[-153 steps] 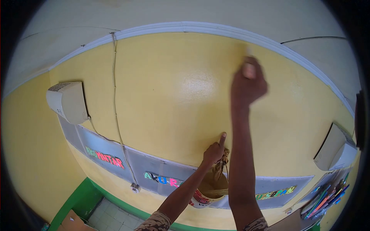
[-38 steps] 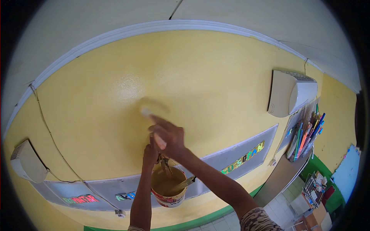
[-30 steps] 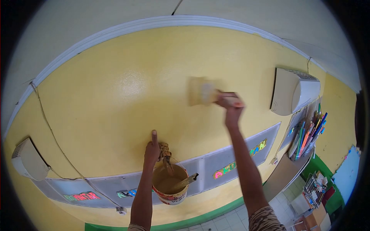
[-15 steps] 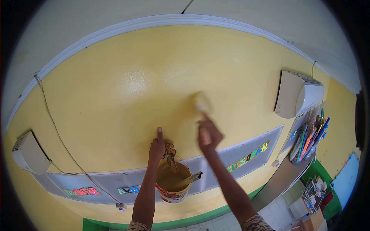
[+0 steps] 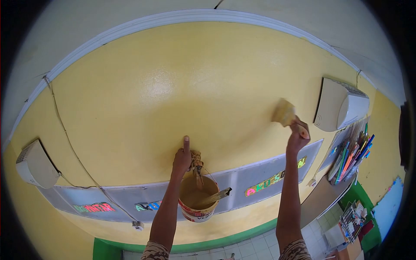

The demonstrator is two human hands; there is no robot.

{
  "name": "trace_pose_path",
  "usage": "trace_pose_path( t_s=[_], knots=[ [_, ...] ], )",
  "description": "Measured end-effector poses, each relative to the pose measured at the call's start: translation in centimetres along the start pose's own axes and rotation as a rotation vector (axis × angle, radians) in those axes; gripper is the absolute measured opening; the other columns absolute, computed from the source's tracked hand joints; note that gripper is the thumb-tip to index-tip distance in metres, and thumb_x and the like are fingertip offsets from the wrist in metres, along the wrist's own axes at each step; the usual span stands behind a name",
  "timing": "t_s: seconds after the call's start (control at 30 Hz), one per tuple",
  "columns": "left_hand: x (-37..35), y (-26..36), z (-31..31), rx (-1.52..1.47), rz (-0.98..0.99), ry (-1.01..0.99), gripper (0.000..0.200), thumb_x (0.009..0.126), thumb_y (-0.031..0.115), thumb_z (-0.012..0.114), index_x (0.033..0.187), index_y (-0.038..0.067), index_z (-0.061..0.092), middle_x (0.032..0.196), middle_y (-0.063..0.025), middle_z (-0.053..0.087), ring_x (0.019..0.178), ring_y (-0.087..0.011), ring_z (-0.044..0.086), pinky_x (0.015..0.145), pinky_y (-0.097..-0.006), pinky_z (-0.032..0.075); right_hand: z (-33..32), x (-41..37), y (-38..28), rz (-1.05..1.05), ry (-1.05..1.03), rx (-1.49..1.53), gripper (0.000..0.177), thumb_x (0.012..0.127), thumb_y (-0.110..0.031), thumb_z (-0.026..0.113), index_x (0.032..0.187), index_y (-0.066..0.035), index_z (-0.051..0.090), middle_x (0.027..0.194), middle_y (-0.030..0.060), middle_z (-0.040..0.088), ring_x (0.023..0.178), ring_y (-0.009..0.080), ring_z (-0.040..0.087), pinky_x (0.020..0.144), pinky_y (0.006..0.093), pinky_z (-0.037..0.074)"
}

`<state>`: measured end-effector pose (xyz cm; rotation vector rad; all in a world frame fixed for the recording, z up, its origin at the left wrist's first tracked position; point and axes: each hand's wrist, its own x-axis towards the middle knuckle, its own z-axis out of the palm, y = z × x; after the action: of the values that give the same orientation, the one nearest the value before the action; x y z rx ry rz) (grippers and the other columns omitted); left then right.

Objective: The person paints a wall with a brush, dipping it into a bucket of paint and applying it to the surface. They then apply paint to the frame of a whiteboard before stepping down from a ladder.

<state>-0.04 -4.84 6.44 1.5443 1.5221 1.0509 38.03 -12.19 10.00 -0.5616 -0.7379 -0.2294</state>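
Though glossy patches show on the yellow wall (image 5: 117, 138), no coating edge is clear, so what is done or left cannot be told. The right hand (image 5: 299, 138) has its fingers around the brush (image 5: 284, 113), bristles beyond them to the left; the left hand (image 5: 182, 160) grips the wrapped handle (image 5: 196, 160) above the bucket (image 5: 196, 215).

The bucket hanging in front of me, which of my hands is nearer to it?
Left. Your left hand is just above the bucket, at its handle; your right hand is farther off, up and to the right, holding the brush.
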Motion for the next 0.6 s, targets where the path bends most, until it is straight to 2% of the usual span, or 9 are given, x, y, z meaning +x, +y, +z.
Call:
trace_pose_path(
  t_s=[0.1,0.23,0.3,0.33,0.43,0.5,0.53,0.57,0.6],
  knots=[
    [0.7,-0.5,0.4,0.005,0.002,0.031,0.096,0.086,0.081,0.018,0.064,-0.004,0.056,0.057,-0.0161,0.055,0.053,-0.0285,0.059,0.062,-0.0417,0.050,0.3,-0.3,-0.4,-0.049,0.216,-0.350,0.012,0.081,0.003,0.063,0.092,0.004,0.069,0.097,0.0130,0.070,0.087,0.0185,0.065,0.081,0.0309,0.053],
    [1.0,-0.5,0.3,0.058,0.007,0.034,0.102,0.086,0.081,0.017,0.074,-0.010,0.061,0.069,-0.0229,0.061,0.070,-0.0343,0.064,0.074,-0.0440,0.050,7.7,-7.9,-0.1,-0.262,0.065,-0.274,0.013,0.086,0.002,0.061,0.095,0.006,0.068,0.099,0.0132,0.070,0.087,0.0195,0.065,0.084,0.0320,0.052],
    [1.8,-1.8,0.7,0.063,0.002,0.023,0.101,0.088,0.079,0.017,0.092,-0.010,0.063,0.084,-0.0280,0.063,0.089,-0.0384,0.064,0.083,-0.0445,0.048,12.0,-14.1,-2.1,-0.330,-0.257,0.004,0.015,0.088,-0.002,0.057,0.096,0.003,0.067,0.109,0.0165,0.069,0.092,0.0202,0.068,0.080,0.0310,0.054],
    [2.1,-2.5,0.7,0.063,-0.001,0.025,0.101,0.088,0.079,0.017,0.092,-0.010,0.063,0.084,-0.0280,0.063,0.089,-0.0384,0.064,0.083,-0.0445,0.048,13.8,-16.8,-5.3,-0.342,-0.360,-0.143,0.015,0.082,-0.004,0.060,0.095,-0.003,0.068,0.110,0.0175,0.069,0.090,0.0231,0.070,0.075,0.0311,0.056],
    [3.7,-6.1,2.0,0.237,0.316,0.146,0.094,0.089,0.076,0.023,0.107,-0.007,0.062,0.093,-0.0304,0.063,0.097,-0.0400,0.063,0.088,-0.0443,0.047,17.9,-19.8,-12.0,-0.387,-0.631,-0.017,0.019,0.076,-0.001,0.064,0.092,-0.008,0.068,0.107,0.0160,0.070,0.090,0.0240,0.071,0.075,0.0323,0.056],
    [3.4,-5.9,2.7,-0.387,0.778,0.261,0.088,0.089,0.073,0.030,0.113,-0.005,0.060,0.099,-0.0313,0.064,0.098,-0.0419,0.062,0.089,-0.0460,0.046,18.1,-19.4,-12.8,-0.180,-0.720,0.163,0.019,0.074,0.002,0.065,0.091,-0.007,0.068,0.106,0.0158,0.070,0.092,0.0247,0.070,0.075,0.0319,0.055],
    [3.7,-6.1,1.4,-0.009,0.669,0.156,0.088,0.088,0.074,0.034,0.106,-0.007,0.063,0.097,-0.0310,0.064,0.097,-0.0428,0.062,0.089,-0.0474,0.045,18.3,-19.2,-12.9,0.023,-0.801,0.342,0.020,0.073,0.005,0.066,0.089,-0.006,0.068,0.105,0.0155,0.070,0.095,0.0254,0.070,0.076,0.0314,0.055],
    [2.5,-5.7,0.5,-0.005,0.662,0.168,0.088,0.088,0.074,0.034,0.106,-0.007,0.063,0.097,-0.0310,0.064,0.097,-0.0428,0.062,0.089,-0.0474,0.045,18.1,-18.7,-11.4,0.006,-0.730,0.275,0.019,0.072,0.009,0.067,0.086,-0.004,0.068,0.102,0.0148,0.071,0.096,0.0255,0.069,0.079,0.0309,0.054],
    [1.8,-5.3,0.0,0.004,0.364,0.100,0.088,0.088,0.074,0.033,0.099,-0.008,0.064,0.094,-0.0306,0.065,0.096,-0.0428,0.062,0.087,-0.0478,0.045,17.3,-17.2,-9.1,-0.160,-0.652,0.185,0.014,0.075,0.008,0.067,0.085,-0.002,0.068,0.099,0.0142,0.071,0.096,0.0234,0.069,0.081,0.0309,0.053]
  ],
)
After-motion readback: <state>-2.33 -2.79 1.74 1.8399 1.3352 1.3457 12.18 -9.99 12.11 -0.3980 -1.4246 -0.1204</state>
